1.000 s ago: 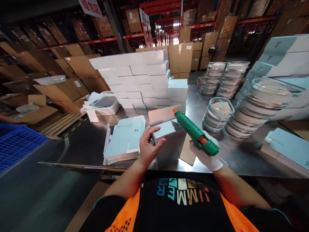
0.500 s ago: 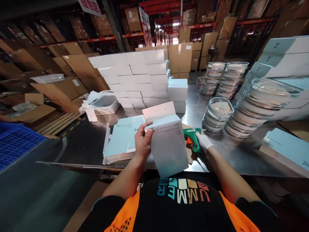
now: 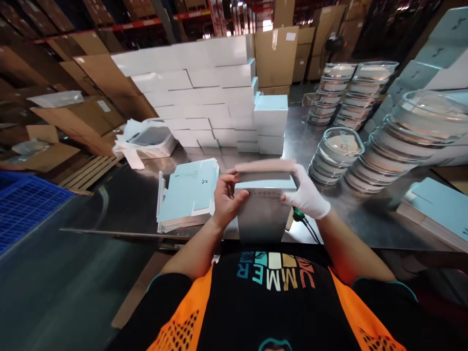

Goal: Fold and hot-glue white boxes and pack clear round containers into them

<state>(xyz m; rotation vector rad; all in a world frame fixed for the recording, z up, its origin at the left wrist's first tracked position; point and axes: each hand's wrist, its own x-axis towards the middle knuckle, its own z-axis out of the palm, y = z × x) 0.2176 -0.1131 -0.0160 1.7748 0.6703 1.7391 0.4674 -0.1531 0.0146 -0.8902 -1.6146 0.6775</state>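
Observation:
Between my hands is a white and pale-blue paper box (image 3: 261,214), its upper flap (image 3: 265,166) standing up and slightly blurred. My bare left hand (image 3: 228,200) is closed on its left edge, thumb on the near face. My right hand (image 3: 309,195), in a white glove, grips the box's right edge near the flap. Partly hidden below the right hand is a green glue gun (image 3: 298,214) with a dark cord, resting on the table. Left of the box lies a stack of flat pale-blue boxes (image 3: 186,190).
White boxes (image 3: 204,92) form a wall at the back of the metal table (image 3: 127,200). Clear lidded containers (image 3: 338,151) stand in stacks at the right. A white basket (image 3: 153,146) sits back left. More flat blue boxes (image 3: 442,204) lie far right.
My right hand has let go of the glue gun and taken the box's right edge. The box now faces me more squarely, its flap tipped over more. The view has tilted down.

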